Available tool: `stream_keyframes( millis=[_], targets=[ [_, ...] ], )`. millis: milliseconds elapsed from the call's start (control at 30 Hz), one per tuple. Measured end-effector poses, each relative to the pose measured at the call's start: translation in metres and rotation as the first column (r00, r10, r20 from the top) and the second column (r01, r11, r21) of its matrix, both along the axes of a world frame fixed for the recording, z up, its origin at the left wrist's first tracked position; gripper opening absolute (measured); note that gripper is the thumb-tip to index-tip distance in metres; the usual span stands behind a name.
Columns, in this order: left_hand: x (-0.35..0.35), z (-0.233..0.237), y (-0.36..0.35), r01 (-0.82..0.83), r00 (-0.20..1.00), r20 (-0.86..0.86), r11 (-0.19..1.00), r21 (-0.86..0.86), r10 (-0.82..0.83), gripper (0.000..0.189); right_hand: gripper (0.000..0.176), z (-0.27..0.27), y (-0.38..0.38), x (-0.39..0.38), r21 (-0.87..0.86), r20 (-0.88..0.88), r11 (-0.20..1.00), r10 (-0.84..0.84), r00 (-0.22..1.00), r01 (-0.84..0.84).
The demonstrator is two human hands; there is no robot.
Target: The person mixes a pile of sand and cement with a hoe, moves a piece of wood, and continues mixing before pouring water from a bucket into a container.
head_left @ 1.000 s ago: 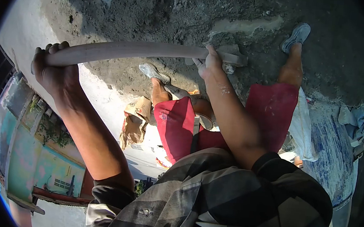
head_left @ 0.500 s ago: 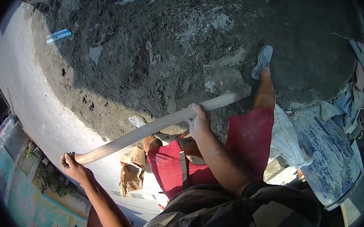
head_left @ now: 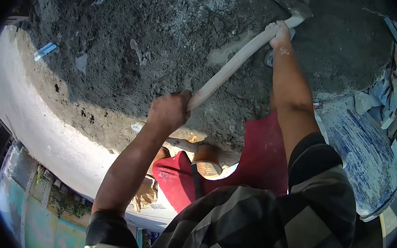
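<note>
Left hand (head_left: 169,109) fingers wrapped round the shovel handle (head_left: 226,72) end, right hand (head_left: 280,34) gripping near the blade (head_left: 297,9), at the mortar heap's (head_left: 168,36) far edge; stiff wood, heavy when loaded

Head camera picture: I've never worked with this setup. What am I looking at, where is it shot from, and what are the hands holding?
There is no machine here. A person wears one camera on the head, looking forward and down, and its wide lens bends the edges. The checked grey shirt and red shorts at the bottom are the wearer's own. The left hand grips the near end of a long pale wooden handle. The right hand grips it far up, by the grey mud-caked tool head. That head is down on a dark grey pile of wet-looking mix spread over the ground. Pale concrete pavement lies to the left, and a blue-and-white drum stands to the right.
</note>
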State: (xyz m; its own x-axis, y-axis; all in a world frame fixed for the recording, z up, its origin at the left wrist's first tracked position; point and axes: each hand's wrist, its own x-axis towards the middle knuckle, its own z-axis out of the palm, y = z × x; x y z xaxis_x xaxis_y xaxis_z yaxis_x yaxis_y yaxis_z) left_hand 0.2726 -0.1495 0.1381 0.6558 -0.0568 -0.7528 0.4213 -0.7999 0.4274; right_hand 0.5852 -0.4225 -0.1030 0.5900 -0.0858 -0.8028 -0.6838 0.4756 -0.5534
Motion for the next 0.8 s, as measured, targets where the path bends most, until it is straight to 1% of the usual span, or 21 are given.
stream_keyframes(
  millis=[33, 67, 100, 133, 167, 200, 267, 333, 400, 433, 467, 500, 533, 600, 633, 667, 700, 733, 767, 800],
  targets=[
    [0.011, -0.002, 0.007, 0.023, 1.000, 0.013, 0.999, 0.039, -0.023, 0.022, 0.019, -0.020, 0.006, -0.001, -0.153, -0.052, 0.988, 0.014, 0.999, -0.021],
    [0.010, 0.002, 0.011, 0.032, 0.999, -0.008, 0.999, 0.037, -0.031, 0.022, 0.022, -0.020, 0.014, -0.011, -0.242, -0.115, 0.969, 0.021, 0.993, -0.048],
    [0.007, 0.006, 0.016, 0.062, 0.998, 0.015, 0.996, 0.066, -0.063, 0.022, 0.022, -0.026, 0.014, -0.029, -0.240, -0.135, 0.970, 0.016, 0.991, -0.049],
    [0.004, 0.009, 0.022, 0.089, 0.995, 0.041, 0.991, 0.100, -0.093, 0.022, 0.022, -0.028, 0.016, -0.048, -0.248, -0.193, 0.966, 0.032, 0.981, -0.080],
    [-0.005, 0.012, 0.026, 0.085, 0.995, 0.038, 0.990, 0.111, -0.090, 0.022, 0.023, -0.031, 0.022, -0.060, -0.250, -0.237, 0.961, 0.055, 0.970, -0.115],
    [-0.024, 0.020, 0.025, 0.078, 0.997, 0.016, 0.992, 0.103, -0.080, 0.022, 0.025, -0.031, 0.025, -0.080, -0.256, -0.214, 0.957, 0.078, 0.974, -0.133],
    [-0.060, 0.037, 0.022, 0.053, 0.998, -0.023, 0.993, 0.105, -0.051, 0.021, 0.026, -0.019, 0.033, -0.119, -0.239, -0.280, 0.962, 0.066, 0.958, -0.136],
    [-0.095, 0.056, 0.024, 0.026, 0.999, -0.044, 0.988, 0.150, -0.019, 0.018, 0.022, -0.026, 0.036, -0.163, -0.198, -0.335, 0.959, 0.130, 0.933, -0.204],
    [-0.128, 0.066, 0.036, -0.015, 1.000, -0.019, 0.975, 0.223, 0.020, 0.012, 0.018, 0.007, 0.065, -0.207, -0.222, -0.335, 0.972, 0.000, 0.942, -0.079],
    [-0.153, 0.073, 0.042, -0.032, 0.999, -0.016, 0.968, 0.248, 0.037, 0.008, 0.017, 0.014, 0.072, -0.231, -0.151, -0.392, 0.986, 0.008, 0.920, -0.073],
    [-0.186, 0.074, 0.048, -0.039, 0.999, 0.011, 0.958, 0.283, 0.037, 0.006, 0.019, 0.025, 0.081, -0.257, -0.110, -0.386, 0.993, -0.005, 0.923, -0.041],
    [-0.222, 0.075, 0.053, -0.043, 0.999, 0.031, 0.948, 0.315, 0.035, 0.006, 0.019, 0.042, 0.090, -0.280, -0.092, -0.418, 0.995, -0.014, 0.908, -0.027],
    [-0.253, 0.081, 0.055, -0.050, 0.999, 0.020, 0.949, 0.310, 0.046, 0.007, 0.025, 0.056, 0.094, -0.302, -0.036, -0.425, 0.999, -0.001, 0.905, -0.015],
    [-0.300, 0.082, 0.055, -0.052, 0.999, 0.000, 0.952, 0.300, 0.054, 0.009, 0.025, 0.085, 0.099, -0.333, -0.046, -0.433, 0.998, 0.021, 0.901, -0.045],
    [-0.315, 0.084, 0.052, -0.052, 0.998, -0.016, 0.954, 0.295, 0.059, 0.010, 0.024, 0.101, 0.097, -0.336, -0.051, -0.427, 0.998, 0.011, 0.904, -0.036],
    [-0.315, 0.085, 0.046, -0.097, 0.994, -0.021, 0.959, 0.265, 0.106, 0.011, 0.023, 0.115, 0.096, -0.332, -0.044, -0.408, 0.999, 0.011, 0.913, -0.031],
    [-0.314, 0.082, 0.038, -0.123, 0.992, 0.027, 0.963, 0.241, 0.120, 0.013, 0.020, 0.123, 0.093, -0.323, -0.080, -0.391, 0.997, -0.011, 0.920, -0.022],
    [-0.305, 0.079, 0.028, -0.139, 0.990, 0.032, 0.970, 0.199, 0.136, 0.014, 0.018, 0.126, 0.087, -0.306, -0.105, -0.360, 0.994, -0.028, 0.933, -0.011],
    [-0.302, 0.068, 0.019, -0.117, 0.992, -0.026, 0.979, 0.169, 0.123, 0.014, 0.018, 0.131, 0.078, -0.284, -0.032, -0.310, 0.998, 0.049, 0.950, -0.062],
    [-0.269, 0.071, 0.014, -0.085, 0.992, -0.089, 0.992, 0.088, 0.093, 0.016, 0.019, 0.133, 0.075, -0.261, -0.024, -0.283, 0.998, 0.051, 0.958, -0.060]
  ],
)
